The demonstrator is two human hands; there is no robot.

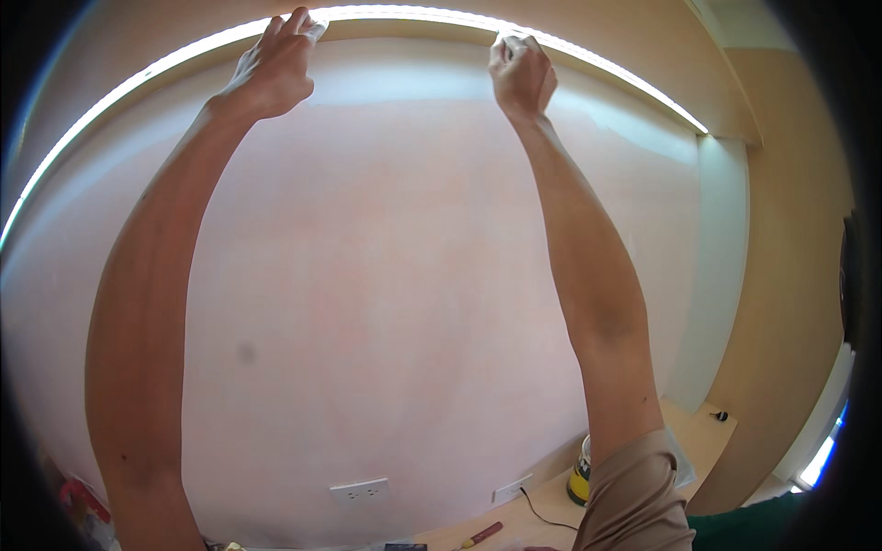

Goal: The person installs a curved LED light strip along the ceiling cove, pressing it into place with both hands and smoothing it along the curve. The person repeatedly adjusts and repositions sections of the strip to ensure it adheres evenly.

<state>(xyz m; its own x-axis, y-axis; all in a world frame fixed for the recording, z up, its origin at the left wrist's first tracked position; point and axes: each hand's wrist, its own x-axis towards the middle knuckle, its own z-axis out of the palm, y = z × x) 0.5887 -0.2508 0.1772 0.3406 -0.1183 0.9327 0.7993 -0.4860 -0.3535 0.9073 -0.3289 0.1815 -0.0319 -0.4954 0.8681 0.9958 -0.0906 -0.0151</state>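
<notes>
Overhead, arms (142, 349) (593, 266) outstretched, hands (278, 62) (522, 75) well apart at the light strip (404, 13), grip unclear.

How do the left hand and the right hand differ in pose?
The left hand overlaps the glowing LED strip; the right hand is at the strip's lower edge. The left hand tilts rightward and looks looser; the right hand is more upright and curled tighter. Both are bare and raised.

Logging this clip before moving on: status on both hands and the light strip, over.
Left hand raised at the light strip; right hand likewise, farther right. Whether either grips it, unclear. Strip lit; nothing seen blocking it between the hands.
</notes>
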